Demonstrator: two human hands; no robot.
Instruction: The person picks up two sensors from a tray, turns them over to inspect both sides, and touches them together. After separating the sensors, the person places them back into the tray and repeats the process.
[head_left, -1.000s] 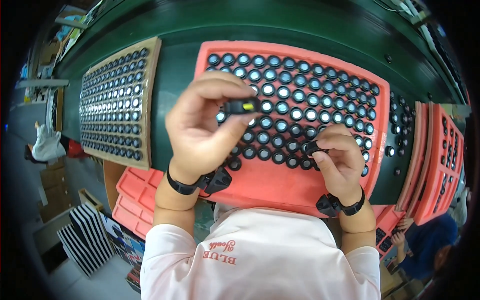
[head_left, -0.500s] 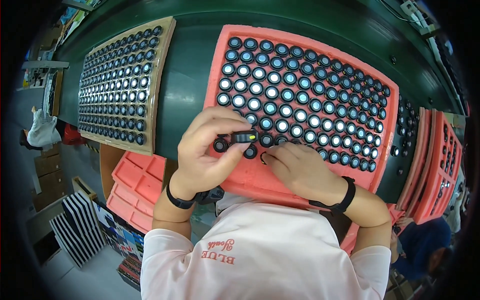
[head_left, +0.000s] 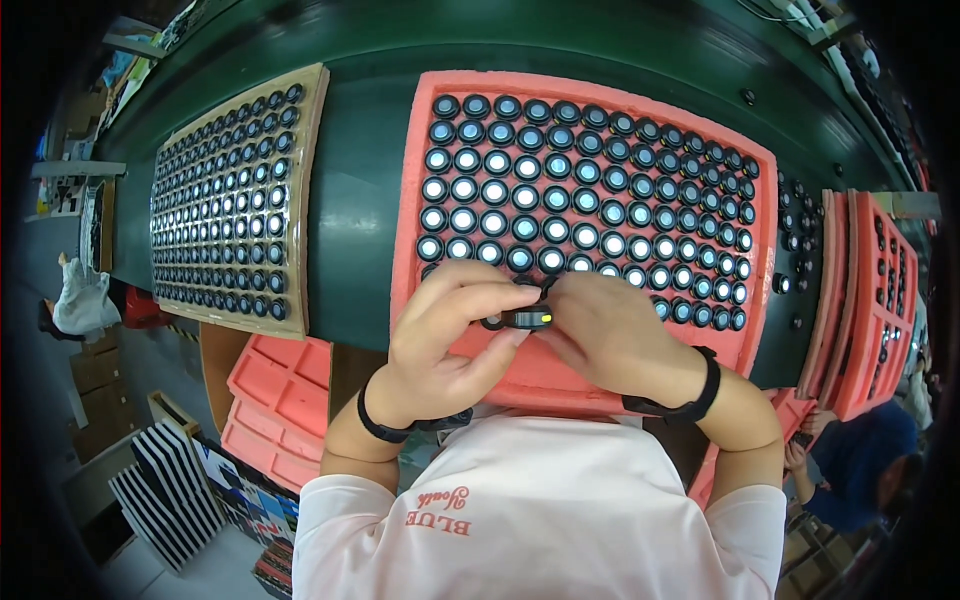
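My left hand (head_left: 440, 335) pinches a black round knob (head_left: 524, 318) with a yellow mark on its edge, between thumb and fingertips. My right hand (head_left: 625, 335) is closed right beside that knob, its fingertips meeting the knob's right side; what they hold, if anything, is hidden. Both hands hover over the near edge of a pink foam tray (head_left: 408, 210). Rows of black round knobs with shiny pale centres stand in this tray, and the hands cover some of the nearest ones.
At the left, a tan tray (head_left: 313, 170) holds more knobs on the green tabletop (head_left: 350, 190). Loose black knobs (head_left: 790, 240) lie right of the pink tray. Pink trays (head_left: 840, 290) lean at far right near a person in blue (head_left: 865, 470). Empty pink trays (head_left: 270, 385) sit lower left.
My left hand has moved right and down with the knob. My right hand, earlier lower with a small dark curved piece at its fingertips, has come up to the knob. The view has shifted slightly.
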